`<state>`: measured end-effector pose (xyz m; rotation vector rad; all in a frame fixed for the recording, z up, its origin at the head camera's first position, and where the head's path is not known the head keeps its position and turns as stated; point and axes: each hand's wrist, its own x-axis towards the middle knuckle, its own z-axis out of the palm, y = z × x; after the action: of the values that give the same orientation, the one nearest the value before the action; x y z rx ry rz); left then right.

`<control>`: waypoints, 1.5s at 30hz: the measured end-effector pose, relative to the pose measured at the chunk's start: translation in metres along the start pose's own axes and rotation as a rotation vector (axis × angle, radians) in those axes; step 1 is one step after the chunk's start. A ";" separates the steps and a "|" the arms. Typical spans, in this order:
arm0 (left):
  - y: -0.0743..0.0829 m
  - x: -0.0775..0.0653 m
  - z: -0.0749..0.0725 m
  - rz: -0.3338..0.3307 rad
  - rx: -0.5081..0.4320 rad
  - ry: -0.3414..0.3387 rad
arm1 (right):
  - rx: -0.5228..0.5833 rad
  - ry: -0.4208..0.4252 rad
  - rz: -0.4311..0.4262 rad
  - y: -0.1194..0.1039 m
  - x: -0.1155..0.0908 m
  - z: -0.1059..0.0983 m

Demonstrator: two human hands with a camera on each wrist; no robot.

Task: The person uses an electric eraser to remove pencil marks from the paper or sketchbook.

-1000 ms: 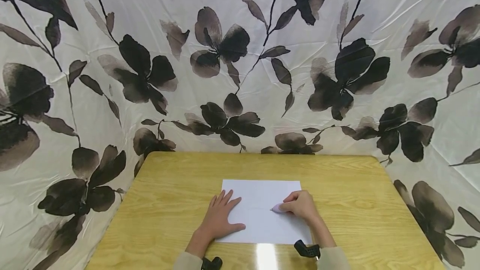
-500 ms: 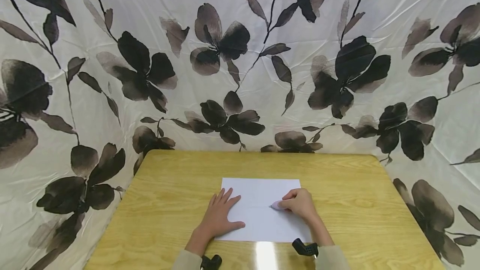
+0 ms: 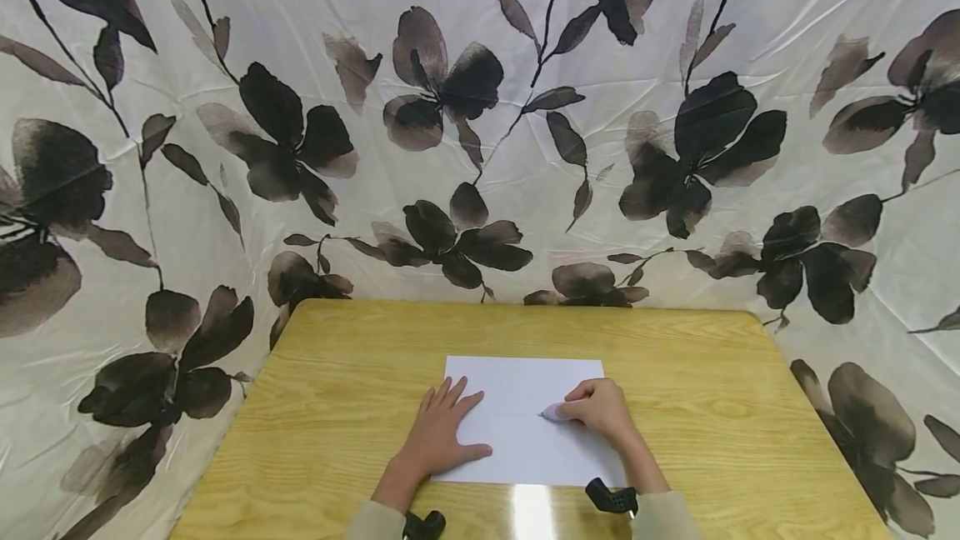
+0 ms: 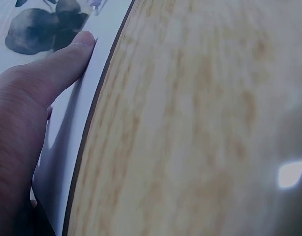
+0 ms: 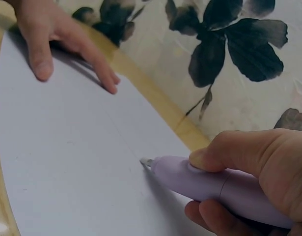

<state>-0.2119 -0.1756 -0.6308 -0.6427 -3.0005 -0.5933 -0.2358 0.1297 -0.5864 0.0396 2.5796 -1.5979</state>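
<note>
A white sheet of paper [image 3: 517, 457] lies flat on the wooden table. My left hand [image 3: 437, 437] rests on its left side, fingers straight and spread, with the thumb stretched along the near edge; the left wrist view shows that thumb [image 4: 67, 64] close up. On the right side of the sheet, my right hand [image 3: 602, 411] grips a chunky lilac electric eraser [image 5: 190, 179], a fingertip on its raised button. Its small pale tip meets the paper right of the middle, at the end of a faint line. Small specks lie on the paper nearby.
The yellow wooden table [image 3: 337, 407] extends around the sheet on all sides. Behind it and to both sides hangs a white cloth [image 3: 555, 207] printed with dark flowers. Black wrist cameras [image 3: 611, 497] sit on both wrists, above the near part of the table.
The eraser tip has shifted very slightly left over the paper, the right hand moving with it. My left hand stays in place on the sheet.
</note>
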 end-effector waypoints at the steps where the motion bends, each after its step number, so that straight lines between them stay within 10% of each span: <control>1: 0.000 0.000 0.000 0.004 -0.003 0.003 | 0.001 0.001 0.005 0.000 0.000 0.000; 45: 0.002 -0.002 -0.002 0.011 0.034 0.001 | -0.020 -0.006 0.015 -0.003 0.005 0.004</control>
<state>-0.2093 -0.1757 -0.6282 -0.6564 -2.9971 -0.5404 -0.2405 0.1249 -0.5864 0.0524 2.5837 -1.5642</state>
